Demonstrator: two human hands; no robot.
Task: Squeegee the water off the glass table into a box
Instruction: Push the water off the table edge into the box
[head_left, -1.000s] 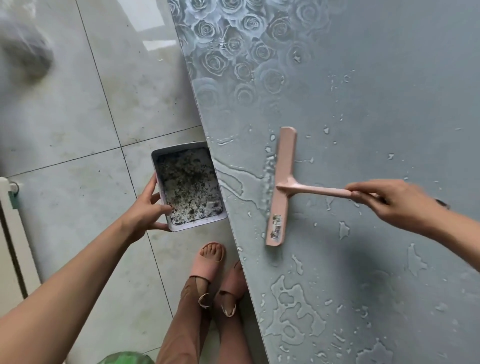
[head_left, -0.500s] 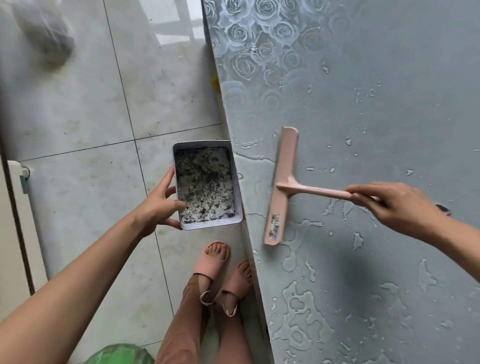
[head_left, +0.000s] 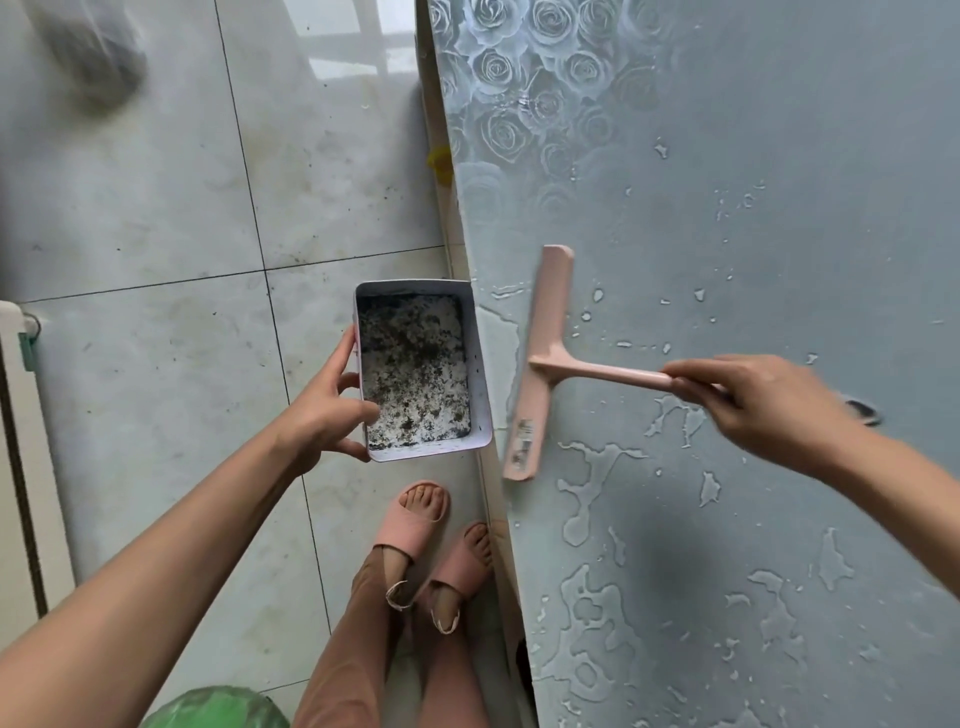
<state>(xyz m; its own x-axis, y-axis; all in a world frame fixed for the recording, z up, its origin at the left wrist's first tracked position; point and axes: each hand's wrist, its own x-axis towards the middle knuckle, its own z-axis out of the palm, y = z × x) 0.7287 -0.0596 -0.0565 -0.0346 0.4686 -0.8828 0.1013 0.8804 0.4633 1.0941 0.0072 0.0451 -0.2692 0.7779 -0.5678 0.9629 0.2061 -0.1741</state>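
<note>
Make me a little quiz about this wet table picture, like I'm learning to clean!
1. True or false: the left hand holds the box beside the edge of the table.
2. What does the right hand grip? A) a sponge B) the handle of the squeegee C) a cup
3. Fill the gap: the squeegee and the slippers are both ____.
Key: 1 true; 2 B; 3 pink.
</note>
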